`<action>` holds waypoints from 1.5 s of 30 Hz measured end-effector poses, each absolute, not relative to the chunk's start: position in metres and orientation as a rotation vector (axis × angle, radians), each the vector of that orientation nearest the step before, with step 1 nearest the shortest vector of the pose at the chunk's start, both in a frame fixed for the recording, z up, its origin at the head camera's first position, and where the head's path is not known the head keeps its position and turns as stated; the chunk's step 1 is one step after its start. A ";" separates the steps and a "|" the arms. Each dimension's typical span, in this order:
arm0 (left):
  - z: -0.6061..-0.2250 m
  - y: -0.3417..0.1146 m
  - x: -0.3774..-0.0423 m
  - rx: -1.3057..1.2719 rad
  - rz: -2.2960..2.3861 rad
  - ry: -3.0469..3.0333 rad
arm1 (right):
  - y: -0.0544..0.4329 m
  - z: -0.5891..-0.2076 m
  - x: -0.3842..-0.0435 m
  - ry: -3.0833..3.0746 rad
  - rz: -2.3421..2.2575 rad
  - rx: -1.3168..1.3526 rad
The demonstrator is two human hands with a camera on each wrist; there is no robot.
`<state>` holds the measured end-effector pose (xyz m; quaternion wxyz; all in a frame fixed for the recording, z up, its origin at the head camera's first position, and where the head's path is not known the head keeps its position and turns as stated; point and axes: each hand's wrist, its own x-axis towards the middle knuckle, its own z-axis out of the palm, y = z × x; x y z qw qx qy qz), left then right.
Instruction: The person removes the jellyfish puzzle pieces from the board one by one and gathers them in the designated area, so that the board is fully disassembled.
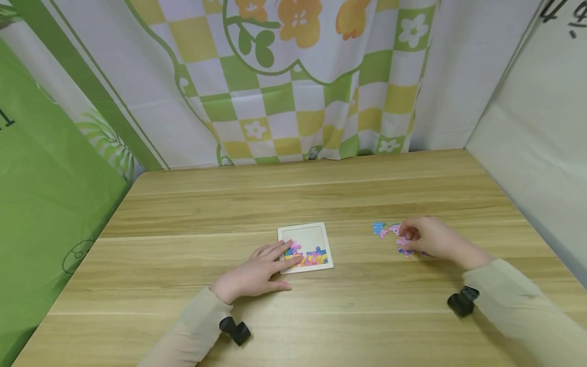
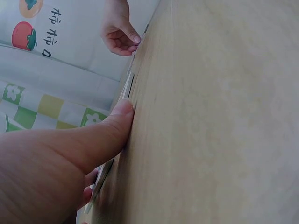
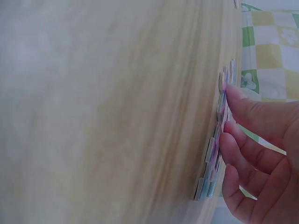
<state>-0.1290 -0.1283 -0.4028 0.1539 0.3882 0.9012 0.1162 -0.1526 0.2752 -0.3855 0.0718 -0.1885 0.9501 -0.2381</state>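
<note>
A square, pale puzzle tray (image 1: 314,235) lies on the table, its lower part filled with colourful jigsaw pieces (image 1: 317,257). My left hand (image 1: 254,274) rests over the tray's left side, fingers spread and straight across the pieces, thumb on the table by the near edge. To the right, loose jigsaw pieces (image 1: 379,228) in blue, pink and purple lie in a cluster. My right hand (image 1: 433,238) is over that cluster, thumb and curled fingers pinching a jigsaw piece (image 3: 223,105). Part of the cluster is hidden under this hand.
The wooden table (image 1: 220,204) reaches back to a checked green and yellow curtain (image 1: 279,97). A green cloth (image 1: 55,204) hangs along the left side, a white one (image 1: 541,127) along the right. Each wrist carries a small black camera (image 1: 235,330).
</note>
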 end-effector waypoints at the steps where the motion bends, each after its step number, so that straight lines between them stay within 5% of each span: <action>1: -0.403 -0.128 -0.129 1.109 0.333 2.582 | 0.275 -0.385 -0.152 2.857 -0.711 -0.570; 23: -0.406 -0.130 -0.128 1.099 0.364 2.565 | 0.262 -0.377 -0.147 2.960 -0.500 -0.695; 45: -0.412 -0.134 -0.129 0.981 0.425 2.547 | 0.228 -0.376 -0.154 2.823 -0.750 -0.719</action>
